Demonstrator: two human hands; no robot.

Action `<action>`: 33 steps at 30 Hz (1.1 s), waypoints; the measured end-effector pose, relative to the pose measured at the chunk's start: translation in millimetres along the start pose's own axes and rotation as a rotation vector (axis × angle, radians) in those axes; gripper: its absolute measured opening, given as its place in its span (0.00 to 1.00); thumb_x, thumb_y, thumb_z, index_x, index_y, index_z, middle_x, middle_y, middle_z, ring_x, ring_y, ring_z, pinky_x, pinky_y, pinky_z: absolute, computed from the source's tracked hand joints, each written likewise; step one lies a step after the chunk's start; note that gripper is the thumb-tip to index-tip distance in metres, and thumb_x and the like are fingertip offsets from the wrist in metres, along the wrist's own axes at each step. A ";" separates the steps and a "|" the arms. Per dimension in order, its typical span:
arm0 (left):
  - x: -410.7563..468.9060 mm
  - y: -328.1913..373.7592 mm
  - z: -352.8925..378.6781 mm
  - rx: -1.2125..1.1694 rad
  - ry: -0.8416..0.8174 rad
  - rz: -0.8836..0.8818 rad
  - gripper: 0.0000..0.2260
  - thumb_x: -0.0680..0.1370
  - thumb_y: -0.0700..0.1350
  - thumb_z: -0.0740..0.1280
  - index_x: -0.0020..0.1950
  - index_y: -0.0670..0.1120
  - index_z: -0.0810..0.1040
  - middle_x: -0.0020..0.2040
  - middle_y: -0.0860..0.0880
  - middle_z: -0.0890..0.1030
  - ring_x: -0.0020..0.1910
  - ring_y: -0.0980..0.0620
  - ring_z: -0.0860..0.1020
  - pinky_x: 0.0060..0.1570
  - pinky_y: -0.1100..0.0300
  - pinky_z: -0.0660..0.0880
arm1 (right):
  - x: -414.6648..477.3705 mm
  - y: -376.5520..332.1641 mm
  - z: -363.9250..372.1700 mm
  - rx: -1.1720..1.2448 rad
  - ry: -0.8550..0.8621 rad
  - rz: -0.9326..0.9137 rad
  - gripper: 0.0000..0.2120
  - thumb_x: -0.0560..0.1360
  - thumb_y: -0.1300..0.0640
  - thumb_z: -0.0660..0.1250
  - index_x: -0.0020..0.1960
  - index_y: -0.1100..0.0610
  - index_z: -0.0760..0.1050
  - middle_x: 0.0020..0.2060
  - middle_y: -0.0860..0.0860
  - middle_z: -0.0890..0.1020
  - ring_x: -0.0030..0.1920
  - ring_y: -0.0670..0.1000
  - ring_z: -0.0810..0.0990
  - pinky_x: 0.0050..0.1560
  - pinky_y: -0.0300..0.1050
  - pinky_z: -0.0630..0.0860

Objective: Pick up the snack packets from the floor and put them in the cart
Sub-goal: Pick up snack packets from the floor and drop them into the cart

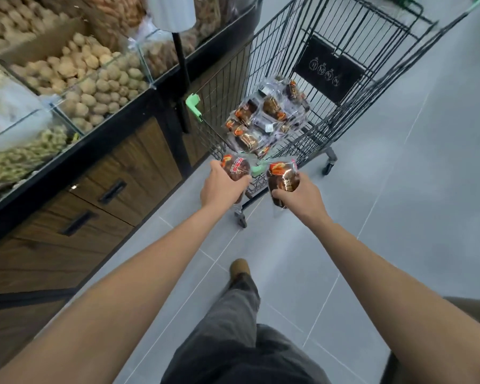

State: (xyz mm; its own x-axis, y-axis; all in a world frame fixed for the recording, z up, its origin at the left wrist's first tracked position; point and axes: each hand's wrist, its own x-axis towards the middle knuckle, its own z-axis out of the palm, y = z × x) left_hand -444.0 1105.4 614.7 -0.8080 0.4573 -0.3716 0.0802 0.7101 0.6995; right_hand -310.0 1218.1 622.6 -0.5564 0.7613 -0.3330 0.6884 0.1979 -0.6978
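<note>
- packet in each hand: our left hand wraps one snack packet, right hand curls round the other packet
- both hover short of the cart's near corner, long axes running away from us, red-label ends towards the basket
- drop-off step, we reckon; next: reach over the near rim, let go onto the pile inside

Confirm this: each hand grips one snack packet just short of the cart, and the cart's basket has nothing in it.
Wrong on the basket: the head view shows the cart already holding a pile of snack packets. The rest stands: the left hand grips the left packet, the right hand grips the right packet, both just short of the cart.
</note>
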 end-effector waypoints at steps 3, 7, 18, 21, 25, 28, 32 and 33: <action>28.6 29.1 16.0 -0.037 0.019 -0.018 0.25 0.69 0.60 0.70 0.53 0.50 0.61 0.48 0.51 0.75 0.49 0.46 0.78 0.51 0.49 0.77 | 44.6 0.4 -23.0 -0.022 -0.015 0.012 0.26 0.67 0.51 0.72 0.63 0.55 0.69 0.49 0.51 0.78 0.47 0.52 0.77 0.44 0.44 0.71; 60.5 61.9 29.7 -0.050 0.042 -0.072 0.25 0.70 0.62 0.67 0.55 0.47 0.63 0.43 0.52 0.75 0.45 0.48 0.78 0.44 0.53 0.76 | 93.3 -7.2 -48.1 -0.058 -0.022 -0.006 0.26 0.69 0.51 0.72 0.62 0.57 0.68 0.48 0.51 0.76 0.48 0.53 0.76 0.47 0.46 0.73; 177.9 126.7 80.5 -0.172 0.125 -0.318 0.27 0.70 0.61 0.68 0.57 0.46 0.62 0.47 0.49 0.75 0.45 0.48 0.78 0.45 0.53 0.76 | 260.0 -29.6 -75.6 -0.096 -0.223 -0.136 0.09 0.71 0.55 0.71 0.43 0.51 0.70 0.35 0.46 0.76 0.36 0.45 0.74 0.35 0.39 0.68; 208.6 132.7 96.1 -0.230 0.188 -0.440 0.29 0.72 0.59 0.69 0.62 0.44 0.61 0.47 0.49 0.74 0.40 0.52 0.75 0.33 0.59 0.68 | 314.6 -26.5 -66.3 -0.190 -0.331 -0.152 0.14 0.70 0.51 0.71 0.50 0.55 0.71 0.40 0.50 0.78 0.39 0.49 0.76 0.40 0.43 0.72; 245.0 128.5 122.3 -0.349 0.273 -0.628 0.32 0.74 0.57 0.68 0.68 0.43 0.58 0.49 0.49 0.73 0.41 0.52 0.72 0.40 0.60 0.68 | 375.8 -20.9 -44.1 -0.322 -0.466 -0.150 0.22 0.71 0.47 0.70 0.57 0.58 0.68 0.44 0.51 0.79 0.42 0.51 0.76 0.42 0.45 0.72; 267.1 115.2 146.7 -0.424 0.347 -0.717 0.34 0.72 0.56 0.70 0.69 0.43 0.58 0.56 0.48 0.73 0.48 0.49 0.73 0.45 0.58 0.68 | 404.5 -16.3 -24.6 -0.408 -0.540 -0.171 0.20 0.73 0.47 0.69 0.54 0.57 0.64 0.38 0.47 0.74 0.36 0.45 0.72 0.36 0.42 0.67; 291.3 94.0 169.6 -0.434 0.414 -0.807 0.34 0.69 0.60 0.71 0.66 0.46 0.60 0.54 0.48 0.75 0.49 0.48 0.78 0.48 0.57 0.75 | 431.7 -7.4 9.9 -0.413 -0.628 -0.188 0.24 0.73 0.48 0.70 0.60 0.60 0.65 0.45 0.52 0.78 0.44 0.52 0.78 0.44 0.48 0.75; 295.8 88.6 172.7 -0.426 0.422 -0.831 0.33 0.69 0.60 0.71 0.64 0.46 0.61 0.54 0.47 0.76 0.48 0.47 0.79 0.45 0.56 0.77 | 435.0 -5.6 16.7 -0.419 -0.638 -0.196 0.25 0.73 0.47 0.70 0.61 0.60 0.66 0.47 0.52 0.78 0.46 0.53 0.78 0.46 0.47 0.75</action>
State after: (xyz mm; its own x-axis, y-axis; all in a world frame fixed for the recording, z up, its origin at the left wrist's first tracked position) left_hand -575.1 1396.0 461.4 -0.6599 -0.3769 -0.6500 -0.7462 0.4301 0.5081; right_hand -563.6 1537.9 471.1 -0.7581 0.2120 -0.6167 0.5977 0.6044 -0.5268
